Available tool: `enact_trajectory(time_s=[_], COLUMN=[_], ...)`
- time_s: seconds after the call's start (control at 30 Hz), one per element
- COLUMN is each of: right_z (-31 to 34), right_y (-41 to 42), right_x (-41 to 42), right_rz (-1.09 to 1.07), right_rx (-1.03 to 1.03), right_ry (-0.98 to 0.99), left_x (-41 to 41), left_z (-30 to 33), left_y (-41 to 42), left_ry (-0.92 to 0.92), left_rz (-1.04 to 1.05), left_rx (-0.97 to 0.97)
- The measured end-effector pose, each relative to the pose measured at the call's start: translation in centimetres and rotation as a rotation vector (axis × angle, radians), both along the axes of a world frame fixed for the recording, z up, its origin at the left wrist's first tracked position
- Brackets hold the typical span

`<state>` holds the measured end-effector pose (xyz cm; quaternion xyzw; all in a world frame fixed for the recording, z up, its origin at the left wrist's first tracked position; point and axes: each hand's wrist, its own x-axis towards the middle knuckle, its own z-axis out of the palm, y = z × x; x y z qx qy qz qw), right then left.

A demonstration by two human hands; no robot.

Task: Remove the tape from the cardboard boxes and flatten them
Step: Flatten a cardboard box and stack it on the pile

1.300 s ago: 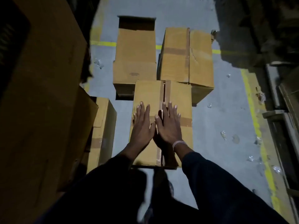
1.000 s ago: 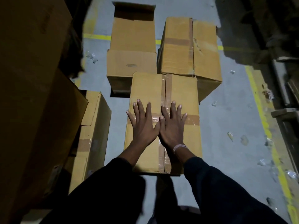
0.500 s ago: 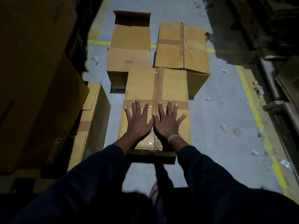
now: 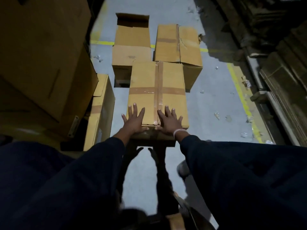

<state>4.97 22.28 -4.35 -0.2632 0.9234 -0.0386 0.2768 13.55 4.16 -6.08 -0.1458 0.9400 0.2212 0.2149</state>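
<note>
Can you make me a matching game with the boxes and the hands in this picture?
Things:
1. taped box
2. open box
3. left hand
4. right hand

Places or states:
A. wears a pale wristband
B. top flap up, dark inside
C. flat on the near edge, left of the tape seam
D. brown tape crossing on top

Pairs: 1-D, 2-B, 3-C, 4-A

Big box [image 4: 41, 63] cut off at left edge; racks [image 4: 282, 72] at right too dark to ID.
</note>
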Motion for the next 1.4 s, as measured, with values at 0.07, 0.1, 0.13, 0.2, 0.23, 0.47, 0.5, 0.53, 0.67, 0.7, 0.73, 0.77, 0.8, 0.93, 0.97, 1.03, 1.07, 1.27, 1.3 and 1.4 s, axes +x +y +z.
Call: enact_trajectory(time_s=[0.07,0.1,0.13,0.2,0.23,0.47,0.5,0.53,0.67,0.7,0.73,0.77,0.8,0.93,0.97,1.03,1.07,1.27,1.3,1.4], right_z=[-0.8,-1.1,-1.5,-2.0,-2.1,-3.4,-3.3,-3.2,-2.3,-2.2,-2.2,-2.2,-2.2,-1.4,-1.0,-0.5,-0.2,1.8,2.3,3.7], right_y=[0.1,0.2,0.3,0.9,1.3,3.4,3.5,3.5,3.6,3.6,3.7,3.7,3.6,1.5,0.7,-0.5,-0.6,3.2,3.7,4.5], right_x=[-0.5,-0.9,-1.3,-2.0,-2.3,-3.1,-3.1,-3.0,-3.0,-3.1,-3.1,-3.0,-2.9,-1.4,-0.7,0.2,0.4,-1.0,-1.2,-1.8], right_rz=[0.022,0.033,0.044,0.044,0.016,-0.134,-0.127,-0.119,-0.080,-0.074,-0.077,-0.086,-0.094,-0.037,-0.017,-0.025,-0.041,-0.044,-0.062,-0.231], right_rx=[-0.015,-0.021,-0.025,-0.035,-0.043,-0.126,-0.121,-0.112,-0.050,-0.025,-0.001,0.014,0.018,-0.022,-0.038,-0.076,-0.096,-0.231,-0.268,-0.344], right_ry=[0.079,0.107,0.125,0.142,0.147,0.148,0.135,0.120,0.071,0.072,0.079,0.088,0.100,0.166,0.198,0.259,0.284,0.157,0.103,-0.048], left_x=[0.2,0.3,0.4,0.6,0.7,0.8,0.7,0.6,0.5,0.5,0.4,0.3,0.3,-0.1,-0.1,-0.1,0.0,0.8,0.7,0.0], left_z=[-0.7,-1.1,-1.6,-2.3,-2.5,-3.0,-2.8,-2.6,-1.6,-1.4,-1.2,-1.0,-0.8,0.3,0.7,1.7,2.0,1.4,1.4,1.9], left_y=[-0.6,-0.9,-1.2,-1.7,-1.8,-1.7,-1.7,-1.6,-1.2,-0.8,-0.4,0.0,0.5,3.0,3.9,5.7,6.2,6.1,6.3,7.1], left_ry=[0.044,0.074,0.105,0.172,0.207,0.225,0.201,0.183,0.201,0.212,0.222,0.233,0.247,0.326,0.351,0.408,0.443,0.655,0.650,0.628], left_rz=[0.032,0.042,0.050,0.069,0.083,0.280,0.305,0.332,0.377,0.376,0.374,0.371,0.368,0.341,0.321,0.269,0.248,0.213,0.266,0.372], left_rx=[-0.001,0.003,0.006,0.017,0.031,0.161,0.191,0.220,0.231,0.216,0.199,0.185,0.174,0.091,0.076,0.074,0.087,0.275,0.340,0.524])
